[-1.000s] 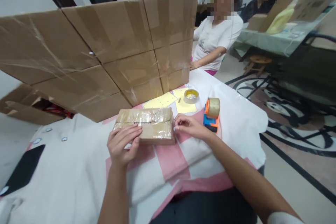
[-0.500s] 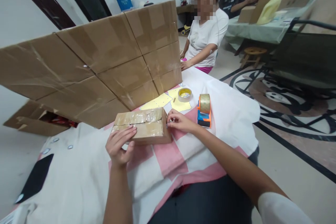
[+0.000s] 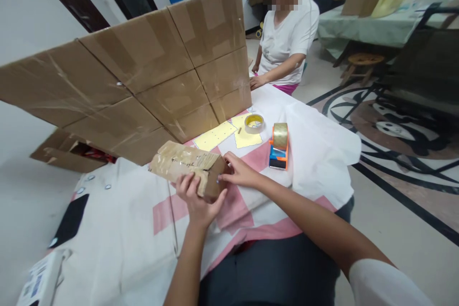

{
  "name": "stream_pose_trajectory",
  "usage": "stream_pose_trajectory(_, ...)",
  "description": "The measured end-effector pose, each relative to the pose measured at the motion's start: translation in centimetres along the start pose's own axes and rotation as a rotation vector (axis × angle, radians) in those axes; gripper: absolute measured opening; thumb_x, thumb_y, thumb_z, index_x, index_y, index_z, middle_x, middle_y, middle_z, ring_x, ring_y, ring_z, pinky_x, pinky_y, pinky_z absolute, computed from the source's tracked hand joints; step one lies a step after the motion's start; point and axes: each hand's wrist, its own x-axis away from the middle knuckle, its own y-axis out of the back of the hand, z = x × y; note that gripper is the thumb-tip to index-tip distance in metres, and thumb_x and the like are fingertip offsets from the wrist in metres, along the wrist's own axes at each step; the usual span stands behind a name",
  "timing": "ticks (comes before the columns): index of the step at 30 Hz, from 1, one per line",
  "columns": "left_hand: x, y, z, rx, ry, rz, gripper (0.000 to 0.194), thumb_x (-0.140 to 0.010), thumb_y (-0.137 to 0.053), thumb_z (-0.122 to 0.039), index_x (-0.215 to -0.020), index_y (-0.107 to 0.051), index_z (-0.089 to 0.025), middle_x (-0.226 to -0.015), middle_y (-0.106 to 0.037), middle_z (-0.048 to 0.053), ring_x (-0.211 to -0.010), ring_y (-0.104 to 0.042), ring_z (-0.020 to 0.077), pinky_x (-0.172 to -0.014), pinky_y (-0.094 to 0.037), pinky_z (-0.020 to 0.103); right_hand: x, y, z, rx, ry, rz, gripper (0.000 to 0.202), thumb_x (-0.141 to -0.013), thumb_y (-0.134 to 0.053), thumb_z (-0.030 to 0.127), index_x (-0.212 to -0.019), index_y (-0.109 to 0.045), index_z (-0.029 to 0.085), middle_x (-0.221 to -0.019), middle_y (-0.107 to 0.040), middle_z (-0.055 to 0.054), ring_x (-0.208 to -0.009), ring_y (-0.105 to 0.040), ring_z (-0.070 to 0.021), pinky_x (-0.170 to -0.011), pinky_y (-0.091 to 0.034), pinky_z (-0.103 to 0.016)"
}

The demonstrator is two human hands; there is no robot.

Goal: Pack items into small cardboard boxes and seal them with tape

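A small taped cardboard box (image 3: 186, 162) lies on the cloth-covered table in front of me, its short end turned toward my right side. My left hand (image 3: 195, 201) grips its near edge, fingers over the top and thumb by the end face. At that short end my right hand (image 3: 238, 172) is closed, thumb on the end face and fingers at the far corner. Whether a loose bit of tape is between these fingertips, I cannot tell. Right of the box are an orange and blue tape dispenser (image 3: 278, 146) and a loose tape roll (image 3: 254, 124).
A large folded cardboard panel (image 3: 161, 71) stands upright behind the box. An open carton (image 3: 68, 153) sits at the left, near a black flat item (image 3: 70, 220) and a white device (image 3: 41, 277). Across the table sits a person (image 3: 287, 48) in a white shirt.
The box has turned, its right end swinging toward me. My left hand has shifted right along it, near that end. My right hand has changed its hold on the end face.
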Motion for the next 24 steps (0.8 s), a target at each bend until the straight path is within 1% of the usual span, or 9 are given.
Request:
stream_pose_trajectory(3, 0.8, -1.0, -2.1, -0.044, 0.112, -0.087, 0.084, -0.073, -0.082, -0.034, -0.139, -0.03, -0.025, -0.138, -0.039, 0.019, -0.145, -0.029, 0.0386, -0.114, -0.032, 0.07, 0.0, -0.1, 0.2, 0.053, 0.053, 0.006, 0.039, -0.079, -0.079, 0.042, -0.093, -0.049, 0.021, -0.095, -0.048, 0.0, -0.086, -0.049, -0.0185, -0.073, -0.041, -0.03)
stream_pose_trajectory(8, 0.5, -1.8, -2.2, -0.012, 0.145, -0.082, 0.077, -0.078, -0.078, -0.03, -0.137, -0.029, -0.026, -0.141, -0.037, 0.019, -0.145, -0.031, 0.0367, -0.115, -0.029, 0.071, -0.3, 0.6, 0.2, 0.05, 0.067, 0.041, 0.032, -0.084, -0.074, 0.039, -0.093, -0.048, 0.021, -0.095, -0.048, 0.0, -0.086, -0.048, -0.0184, -0.073, -0.041, -0.03)
stream_pose_trajectory(12, 0.6, -1.8, -2.5, 0.04, 0.183, -0.067, 0.071, -0.082, -0.075, -0.024, -0.137, -0.03, -0.025, -0.151, -0.029, 0.022, -0.153, -0.02, 0.0348, -0.12, -0.019, 0.072, -0.3, 0.6, -0.1, 0.026, 0.058, 0.034, 0.031, -0.083, -0.075, 0.035, -0.094, -0.051, 0.021, -0.098, -0.05, -0.001, -0.088, -0.05, -0.0183, -0.076, -0.043, -0.031)
stream_pose_trajectory(14, 0.5, -1.6, -2.8, 0.067, 0.164, -0.071, 0.071, -0.082, -0.074, -0.021, -0.138, -0.031, -0.024, -0.155, -0.026, 0.023, -0.155, -0.015, 0.0346, -0.121, -0.014, 0.072, -0.2, 0.4, 0.1, 0.005, 0.053, 0.016, 0.031, -0.082, -0.076, 0.033, -0.094, -0.051, 0.02, -0.096, -0.052, 0.0, -0.087, -0.052, -0.0182, -0.075, -0.043, -0.03)
stream_pose_trajectory(16, -0.1, -1.2, -3.3, 0.096, 0.135, -0.085, 0.071, -0.081, -0.074, -0.018, -0.139, -0.032, -0.024, -0.156, -0.026, 0.023, -0.155, -0.015, 0.0341, -0.122, -0.011, 0.071, 0.0, 0.4, 0.9, -0.016, 0.056, 0.003, 0.029, -0.082, -0.075, 0.03, -0.096, -0.052, 0.02, -0.093, -0.054, 0.0, -0.085, -0.053, -0.018, -0.072, -0.044, -0.029)
stream_pose_trajectory(18, -1.5, -0.7, -4.0, 0.13, 0.106, -0.126, 0.073, -0.08, -0.076, -0.015, -0.139, -0.033, -0.025, -0.158, -0.027, 0.022, -0.156, -0.016, 0.033, -0.123, -0.01, 0.068, 0.1, 1.0, 2.6, -0.009, 0.091, -0.025, 0.029, -0.083, -0.075, 0.029, -0.099, -0.053, 0.02, -0.093, -0.056, 0.0, -0.083, -0.054, -0.0181, -0.071, -0.044, -0.029)
stream_pose_trajectory(20, -3.8, -0.4, -5.5, 0.175, 0.054, -0.188, 0.078, -0.078, -0.077, -0.014, -0.14, -0.032, -0.027, -0.161, -0.025, 0.019, -0.157, -0.012, 0.0317, -0.125, -0.009, 0.066, 0.6, 2.6, 4.8, 0.027, 0.163, -0.102, 0.029, -0.085, -0.074, 0.032, -0.103, -0.055, 0.02, -0.096, -0.058, -0.002, -0.086, -0.055, -0.0188, -0.073, -0.046, -0.03)
stream_pose_trajectory(22, -7.0, -0.9, -7.8, 0.234, -0.027, -0.238, 0.081, -0.077, -0.078, -0.014, -0.141, -0.03, -0.029, -0.164, -0.021, 0.017, -0.158, -0.004, 0.03, -0.125, -0.009, 0.064, 1.3, 5.5, 7.0, 0.068, 0.26, -0.255, 0.031, -0.087, -0.072, 0.035, -0.11, -0.057, 0.021, -0.105, -0.061, -0.005, -0.093, -0.057, -0.0203, -0.078, -0.047, -0.031)
stream_pose_trajectory(24, -10.7, -2.6, -10.6, 0.321, -0.114, -0.242, 0.079, -0.079, -0.077, -0.018, -0.14, -0.029, -0.029, -0.166, -0.016, 0.016, -0.158, 0.002, 0.0285, -0.126, -0.011, 0.061, 1.9, 9.4, 8.2, 0.106, 0.331, -0.468, 0.034, -0.088, -0.071, 0.037, -0.116, -0.058, 0.022, -0.112, -0.062, -0.006, -0.099, -0.058, -0.0213, -0.084, -0.048, -0.033)
